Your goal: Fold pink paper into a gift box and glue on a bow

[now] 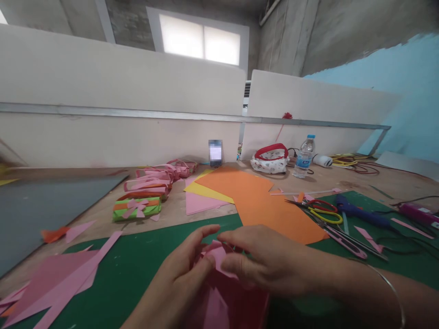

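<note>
Both of my hands meet low in the middle of the view, over a green cutting mat [144, 256]. My left hand [185, 260] is closed on a folded piece of pink paper [219, 253], its thumb pressed against the near side. From the right, my right hand [255, 256] pinches the same pink paper, with thumb and index finger curled around it. More of the pink paper [236, 306] hangs below the fingers in shadow. An orange paper sheet [260, 201] lies just beyond my right hand.
Pink paper strips [65, 278] lie at left. Behind them are a green wrapped bundle with a bow [137, 209] and several pink ones. Scissors [325, 212], a blue glue gun [363, 212], a water bottle [304, 157], a pouch [270, 162] and a phone [215, 153] stand or lie farther off.
</note>
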The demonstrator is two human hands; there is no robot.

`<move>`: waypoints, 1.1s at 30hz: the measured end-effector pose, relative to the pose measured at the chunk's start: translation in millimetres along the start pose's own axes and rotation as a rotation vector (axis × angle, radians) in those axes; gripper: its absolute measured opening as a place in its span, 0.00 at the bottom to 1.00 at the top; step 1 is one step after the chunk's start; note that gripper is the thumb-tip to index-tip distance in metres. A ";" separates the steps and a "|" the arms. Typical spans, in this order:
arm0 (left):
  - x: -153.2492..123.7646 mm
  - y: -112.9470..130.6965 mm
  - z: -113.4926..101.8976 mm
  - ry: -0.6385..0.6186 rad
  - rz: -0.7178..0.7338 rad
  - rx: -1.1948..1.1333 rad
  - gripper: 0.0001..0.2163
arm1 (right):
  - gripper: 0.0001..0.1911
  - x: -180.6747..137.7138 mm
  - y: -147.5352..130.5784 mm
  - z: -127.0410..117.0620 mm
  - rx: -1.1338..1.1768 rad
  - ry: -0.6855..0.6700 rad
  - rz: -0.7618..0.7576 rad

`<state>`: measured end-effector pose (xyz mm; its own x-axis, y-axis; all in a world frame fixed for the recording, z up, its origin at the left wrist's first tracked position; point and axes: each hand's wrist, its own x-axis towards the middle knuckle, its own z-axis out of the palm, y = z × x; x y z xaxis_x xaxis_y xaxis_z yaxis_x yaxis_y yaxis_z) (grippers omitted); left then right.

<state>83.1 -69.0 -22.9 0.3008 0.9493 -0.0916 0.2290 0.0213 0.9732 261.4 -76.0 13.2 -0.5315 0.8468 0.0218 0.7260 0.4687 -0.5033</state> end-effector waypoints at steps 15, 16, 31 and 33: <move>-4.9 20.5 2.2 0.109 0.028 0.240 0.16 | 0.04 17.2 14.8 2.5 0.421 0.073 0.197; -5.1 21.6 2.0 0.086 0.024 0.280 0.17 | 0.04 16.9 14.4 3.4 0.418 0.082 0.199; -4.2 16.1 -7.3 0.065 -0.081 -0.164 0.19 | 0.03 24.4 29.0 9.4 0.687 0.221 0.079; -2.9 13.5 -9.4 0.068 -0.105 -0.147 0.21 | 0.02 26.5 31.4 9.3 0.735 0.191 0.104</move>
<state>76.6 -68.5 -7.5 0.2182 0.9582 -0.1850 0.1166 0.1626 0.9798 266.1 -41.1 -10.1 -0.3435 0.9373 0.0585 0.2558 0.1533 -0.9545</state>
